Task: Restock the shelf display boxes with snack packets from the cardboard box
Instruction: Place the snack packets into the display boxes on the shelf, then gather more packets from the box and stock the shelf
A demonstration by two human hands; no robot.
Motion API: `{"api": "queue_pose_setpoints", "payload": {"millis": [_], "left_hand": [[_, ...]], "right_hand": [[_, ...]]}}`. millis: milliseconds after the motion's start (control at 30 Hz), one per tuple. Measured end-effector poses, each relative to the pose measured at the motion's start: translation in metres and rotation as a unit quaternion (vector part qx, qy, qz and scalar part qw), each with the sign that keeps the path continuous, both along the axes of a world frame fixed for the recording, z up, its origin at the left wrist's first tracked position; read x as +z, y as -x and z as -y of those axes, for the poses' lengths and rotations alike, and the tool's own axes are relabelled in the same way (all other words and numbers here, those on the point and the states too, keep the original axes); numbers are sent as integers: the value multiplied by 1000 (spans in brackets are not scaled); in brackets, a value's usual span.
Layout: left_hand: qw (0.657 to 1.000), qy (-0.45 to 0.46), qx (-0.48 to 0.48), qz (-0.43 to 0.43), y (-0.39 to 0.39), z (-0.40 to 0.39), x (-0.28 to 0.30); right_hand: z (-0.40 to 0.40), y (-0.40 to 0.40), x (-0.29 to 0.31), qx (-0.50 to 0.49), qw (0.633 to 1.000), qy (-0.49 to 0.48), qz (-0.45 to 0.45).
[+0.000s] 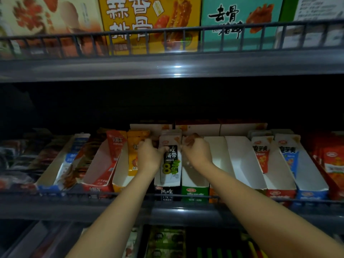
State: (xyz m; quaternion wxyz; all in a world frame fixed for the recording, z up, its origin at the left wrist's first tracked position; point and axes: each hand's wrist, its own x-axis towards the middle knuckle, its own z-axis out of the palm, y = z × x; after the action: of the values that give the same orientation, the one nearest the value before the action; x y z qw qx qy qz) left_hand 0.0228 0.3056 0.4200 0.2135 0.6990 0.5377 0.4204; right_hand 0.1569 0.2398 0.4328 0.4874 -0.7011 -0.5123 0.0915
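Observation:
Both my arms reach onto the middle shelf. A stack of white-and-black snack packets (170,161) with a green "8" stands upright in the black-fronted display box (166,191). My left hand (149,155) grips the stack's left edge and my right hand (197,152) grips its right edge, fingers curled at the packet tops. To the right, the green-fronted display box (194,190) shows only its white inside. The cardboard box is out of view.
More display boxes line the shelf: red (98,183) and orange (121,181) ones at left, a white one (245,164), then red (280,190) and blue (310,192) at right. A wire rail (111,195) fronts the shelf. Big product boxes (149,23) stand above.

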Motion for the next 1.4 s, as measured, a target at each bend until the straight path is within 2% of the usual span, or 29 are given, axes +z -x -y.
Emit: {"api": "queue_pose_setpoints", "payload": {"millis": [100, 200, 333, 467, 667, 867, 1067, 1200, 1400], "left_hand": [[998, -40, -17, 37, 7, 34, 0], [993, -42, -57, 95, 14, 85, -5], [988, 10, -79, 134, 20, 150, -38], [978, 88, -102, 162, 21, 209, -86], [967, 181, -114, 139, 17, 264, -182], [939, 312, -86, 116, 16, 293, -280], [907, 412, -46, 75, 19, 298, -358], [890, 453, -54, 6, 16, 300, -401], [864, 502, -41, 7, 2, 311, -445]], "right_hand": [[33, 7, -3, 22, 998, -16, -61], [76, 13, -15, 36, 996, -33, -78], [138, 16, -48, 44, 992, -33, -110], [198, 14, -104, 59, 989, 17, -136], [260, 12, -202, 34, 986, 127, -103], [296, 11, -288, 16, 966, 227, -125], [311, 8, -370, -5, 928, 325, -181], [315, 9, -416, -36, 898, 382, -214], [320, 7, -474, -45, 850, 455, -262]]}}
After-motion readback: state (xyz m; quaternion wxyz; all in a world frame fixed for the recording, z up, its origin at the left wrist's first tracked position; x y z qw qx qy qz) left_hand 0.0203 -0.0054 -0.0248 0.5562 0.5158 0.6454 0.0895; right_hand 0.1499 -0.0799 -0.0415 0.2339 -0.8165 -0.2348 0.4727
